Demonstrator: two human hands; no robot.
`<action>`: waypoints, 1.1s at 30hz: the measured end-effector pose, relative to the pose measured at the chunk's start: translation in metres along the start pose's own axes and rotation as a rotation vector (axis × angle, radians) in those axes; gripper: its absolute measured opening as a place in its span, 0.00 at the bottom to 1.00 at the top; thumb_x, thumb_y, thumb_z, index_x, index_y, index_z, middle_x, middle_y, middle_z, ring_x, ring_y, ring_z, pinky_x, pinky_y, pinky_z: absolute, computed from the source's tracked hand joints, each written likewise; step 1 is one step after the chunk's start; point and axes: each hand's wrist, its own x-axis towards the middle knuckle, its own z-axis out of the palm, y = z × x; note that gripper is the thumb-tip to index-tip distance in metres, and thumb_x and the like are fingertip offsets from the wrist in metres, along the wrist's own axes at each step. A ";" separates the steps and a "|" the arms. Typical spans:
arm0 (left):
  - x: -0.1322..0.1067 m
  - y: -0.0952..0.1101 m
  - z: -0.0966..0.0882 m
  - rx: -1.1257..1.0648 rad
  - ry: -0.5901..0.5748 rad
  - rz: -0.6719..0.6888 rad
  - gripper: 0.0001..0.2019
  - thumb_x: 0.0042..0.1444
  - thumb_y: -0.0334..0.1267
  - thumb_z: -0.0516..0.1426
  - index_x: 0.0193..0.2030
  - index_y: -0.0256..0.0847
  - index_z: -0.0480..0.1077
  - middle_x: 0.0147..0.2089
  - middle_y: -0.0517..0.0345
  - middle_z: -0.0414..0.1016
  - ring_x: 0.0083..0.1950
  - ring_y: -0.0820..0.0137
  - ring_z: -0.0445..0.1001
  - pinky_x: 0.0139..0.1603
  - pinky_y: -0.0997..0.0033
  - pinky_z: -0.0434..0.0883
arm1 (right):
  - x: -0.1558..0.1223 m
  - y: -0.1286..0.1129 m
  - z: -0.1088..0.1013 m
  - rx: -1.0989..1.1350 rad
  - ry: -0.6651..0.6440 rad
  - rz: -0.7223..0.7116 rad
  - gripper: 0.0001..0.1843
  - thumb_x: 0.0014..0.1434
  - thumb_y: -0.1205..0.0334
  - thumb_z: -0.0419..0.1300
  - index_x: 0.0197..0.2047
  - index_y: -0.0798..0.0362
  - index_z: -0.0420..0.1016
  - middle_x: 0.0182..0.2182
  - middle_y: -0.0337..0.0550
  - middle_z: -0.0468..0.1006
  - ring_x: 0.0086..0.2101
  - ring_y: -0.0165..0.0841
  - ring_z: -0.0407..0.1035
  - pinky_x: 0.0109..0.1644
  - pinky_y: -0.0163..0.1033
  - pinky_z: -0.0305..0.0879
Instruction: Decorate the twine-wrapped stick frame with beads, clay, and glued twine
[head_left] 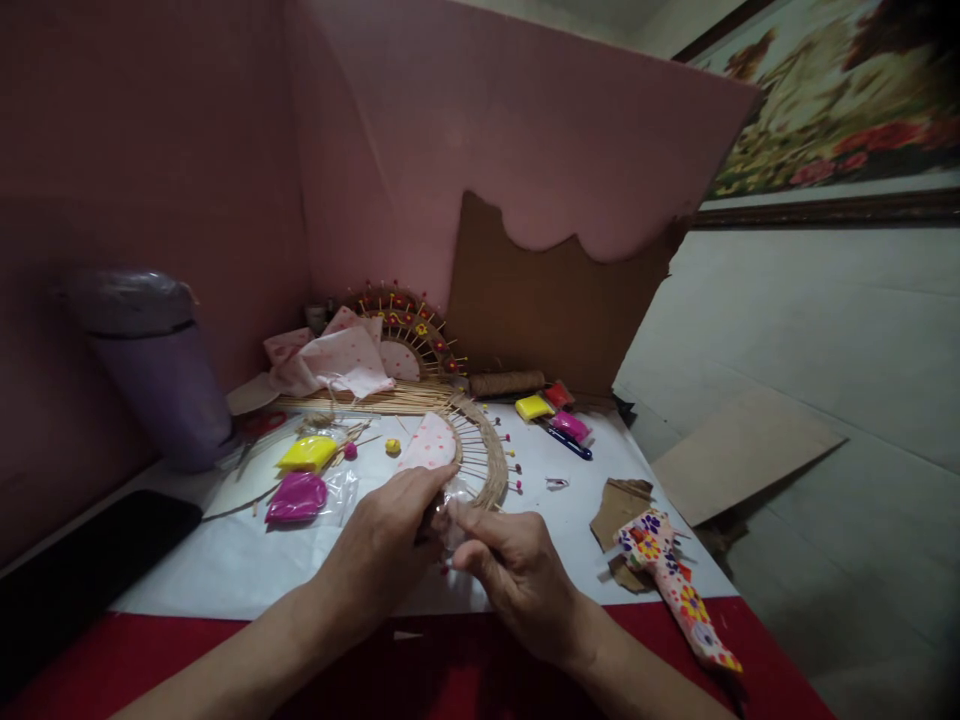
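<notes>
Between my two hands is a small clear plastic packet [452,510], its contents mostly hidden by fingers. My left hand [394,520] grips it from the left, thumb on top. My right hand [517,560] pinches its other side. Just beyond them lies a half-round craft piece [491,450] with a twine-wrapped arc, thin stick spokes and coloured beads on the tips. Its centre is pink dotted fabric [431,443]. To the left are a yellow clay packet [307,453], a magenta clay packet [297,497], a magenta ball [350,451] and a yellow ball [392,446].
A purple tumbler [161,380] and a black phone-like slab [97,570] stand left. Behind are bundled sticks [360,400], a twine roll [506,383], a finished-looking beaded fan [420,325] and cardboard [555,300]. A floral-wrapped glue gun [671,580] lies right, near a pen [570,442].
</notes>
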 end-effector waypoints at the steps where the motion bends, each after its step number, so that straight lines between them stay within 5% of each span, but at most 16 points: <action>1: -0.001 -0.001 0.000 0.040 -0.009 0.008 0.25 0.45 0.22 0.52 0.53 0.35 0.64 0.39 0.49 0.74 0.40 0.64 0.71 0.40 0.65 0.69 | -0.001 -0.001 0.001 -0.061 -0.018 -0.012 0.14 0.62 0.55 0.54 0.41 0.53 0.78 0.26 0.42 0.76 0.26 0.32 0.67 0.31 0.34 0.58; 6: 0.000 0.003 0.000 0.142 -0.050 -0.057 0.21 0.46 0.24 0.53 0.50 0.35 0.66 0.37 0.49 0.74 0.39 0.61 0.71 0.37 0.62 0.69 | -0.004 -0.003 0.006 -0.063 0.015 -0.056 0.13 0.59 0.56 0.58 0.45 0.52 0.76 0.25 0.40 0.75 0.23 0.30 0.64 0.29 0.34 0.56; 9: 0.002 0.011 -0.005 -0.018 -0.047 -0.113 0.20 0.49 0.29 0.54 0.51 0.36 0.65 0.42 0.48 0.72 0.43 0.61 0.70 0.43 0.60 0.68 | -0.005 -0.002 0.006 0.011 0.230 -0.064 0.16 0.57 0.58 0.60 0.48 0.52 0.75 0.21 0.37 0.72 0.20 0.27 0.60 0.26 0.33 0.55; 13: 0.005 0.020 -0.015 -0.372 -0.113 -0.254 0.23 0.50 0.32 0.55 0.55 0.42 0.62 0.48 0.52 0.69 0.48 0.63 0.67 0.49 0.62 0.67 | -0.005 0.001 0.005 0.129 0.418 0.037 0.11 0.55 0.57 0.62 0.40 0.52 0.73 0.17 0.31 0.62 0.17 0.25 0.52 0.21 0.32 0.50; 18: 0.005 0.022 -0.020 -0.764 -0.188 -0.389 0.23 0.52 0.41 0.55 0.57 0.47 0.61 0.51 0.55 0.67 0.53 0.62 0.65 0.49 0.66 0.67 | -0.002 0.001 0.007 0.190 0.349 0.152 0.12 0.55 0.56 0.62 0.38 0.53 0.67 0.19 0.30 0.60 0.19 0.25 0.52 0.23 0.32 0.50; 27: 0.010 0.021 -0.018 -0.876 -0.153 -0.408 0.13 0.55 0.47 0.55 0.34 0.37 0.69 0.26 0.61 0.67 0.27 0.74 0.65 0.28 0.74 0.65 | 0.000 -0.004 0.006 0.342 0.314 0.217 0.10 0.58 0.55 0.59 0.32 0.54 0.71 0.22 0.36 0.69 0.23 0.26 0.60 0.26 0.31 0.56; 33: 0.010 0.019 -0.018 -0.960 -0.169 -0.456 0.12 0.51 0.43 0.60 0.31 0.34 0.70 0.31 0.57 0.71 0.31 0.73 0.69 0.33 0.71 0.69 | 0.002 -0.002 0.004 0.525 0.400 0.276 0.13 0.54 0.53 0.61 0.28 0.54 0.69 0.18 0.33 0.66 0.18 0.24 0.55 0.22 0.30 0.53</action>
